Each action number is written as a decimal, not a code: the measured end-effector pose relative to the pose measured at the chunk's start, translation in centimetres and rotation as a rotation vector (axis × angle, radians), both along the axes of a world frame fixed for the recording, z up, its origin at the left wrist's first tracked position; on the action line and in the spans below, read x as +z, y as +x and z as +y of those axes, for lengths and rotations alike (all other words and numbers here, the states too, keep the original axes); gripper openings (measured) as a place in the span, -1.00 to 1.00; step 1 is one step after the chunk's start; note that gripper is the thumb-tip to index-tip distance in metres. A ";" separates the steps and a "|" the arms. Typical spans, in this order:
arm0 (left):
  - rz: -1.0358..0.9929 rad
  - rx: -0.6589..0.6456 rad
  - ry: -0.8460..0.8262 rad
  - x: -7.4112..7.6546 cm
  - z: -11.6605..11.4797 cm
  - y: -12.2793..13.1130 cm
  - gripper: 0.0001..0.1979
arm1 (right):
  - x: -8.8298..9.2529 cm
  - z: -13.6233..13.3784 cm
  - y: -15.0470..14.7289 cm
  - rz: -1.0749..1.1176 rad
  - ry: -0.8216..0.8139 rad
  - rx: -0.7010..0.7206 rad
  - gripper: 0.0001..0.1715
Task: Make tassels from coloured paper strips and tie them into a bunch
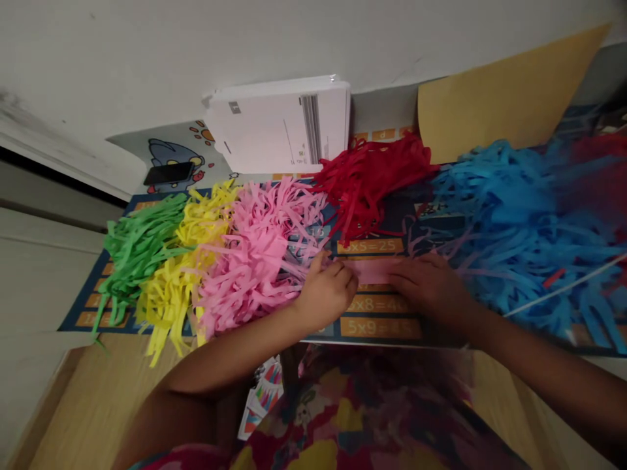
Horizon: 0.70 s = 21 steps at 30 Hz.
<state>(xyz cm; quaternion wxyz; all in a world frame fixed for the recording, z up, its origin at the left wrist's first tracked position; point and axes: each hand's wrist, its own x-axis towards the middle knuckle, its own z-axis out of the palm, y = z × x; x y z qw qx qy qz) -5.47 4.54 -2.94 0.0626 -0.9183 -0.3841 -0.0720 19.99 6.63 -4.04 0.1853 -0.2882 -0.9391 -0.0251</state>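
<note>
My left hand (326, 294) and my right hand (426, 287) hold a flat pink paper strip (372, 271) between them, pinching its two ends over a printed times-table mat (379, 326). A heap of pink paper strips (255, 254) touches my left hand. Yellow strips (191, 261) and green strips (140, 248) lie further left. Red strips (367, 183) sit above the hands, and a large mass of blue strips (519, 222) lies beside my right hand. The strips hide much of the mat.
A stack of white printed sheets (279, 124) and a black phone (169, 173) lie beyond the strips, with a tan card sheet (509, 91) at the upper right. A white wall (98, 65) stands at the far side. Wooden floor (93, 405) and patterned cloth (367, 411) fill the bottom.
</note>
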 end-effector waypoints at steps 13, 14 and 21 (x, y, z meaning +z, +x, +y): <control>-0.237 0.392 -0.324 0.6 1.8 -1.5 -0.71 | -0.1 3.0 -0.7 -0.001 -0.444 -0.306 -0.68; -0.213 0.406 -0.317 0.6 1.9 -1.4 -0.69 | -0.2 3.0 -0.7 0.000 -0.438 -0.312 -0.69; -0.141 0.421 -0.307 0.5 2.5 -1.0 -0.67 | -0.6 3.1 -1.0 0.004 -0.443 -0.348 -0.72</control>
